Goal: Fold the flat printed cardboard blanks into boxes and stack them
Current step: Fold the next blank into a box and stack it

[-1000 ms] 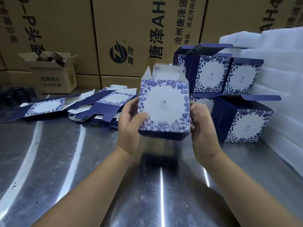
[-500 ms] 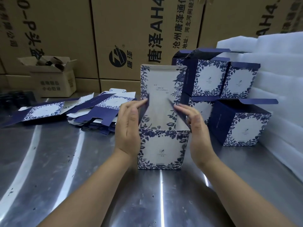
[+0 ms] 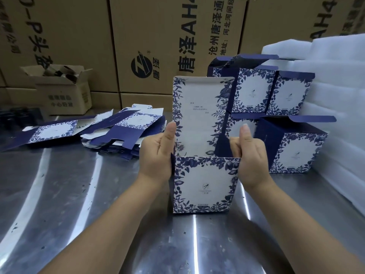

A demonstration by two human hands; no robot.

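Both hands have changed shape since a moment ago: the fingers lay straight along the box top, and now they are curled with both thumbs sticking up. The box (image 3: 203, 184) has not moved. It stands upright near the middle of the worktop (image 3: 79, 204), right between the two hands.

The right hand (image 3: 253, 157) holds the top of the right wall. Its fingers (image 3: 236, 147) hook over the edge and push the dark blue side flap (image 3: 221, 144) into the box. The left hand (image 3: 156, 157) presses on the left wall with curled fingers. I cannot tell if they hook over the edge too, because that side is hidden. The tall lid flap (image 3: 197, 107) stands straight up behind the thumbs.

I think the step now is tucking the side flaps in. To do it well, both flaps should go down flat and even. The hands should squeeze softly so the walls stay square. Then the lid flap can bend forward and slide in.

Finished boxes (image 3: 254, 91) are piled toward the far right corner. Flat blanks (image 3: 126, 131) lie toward the far left edge
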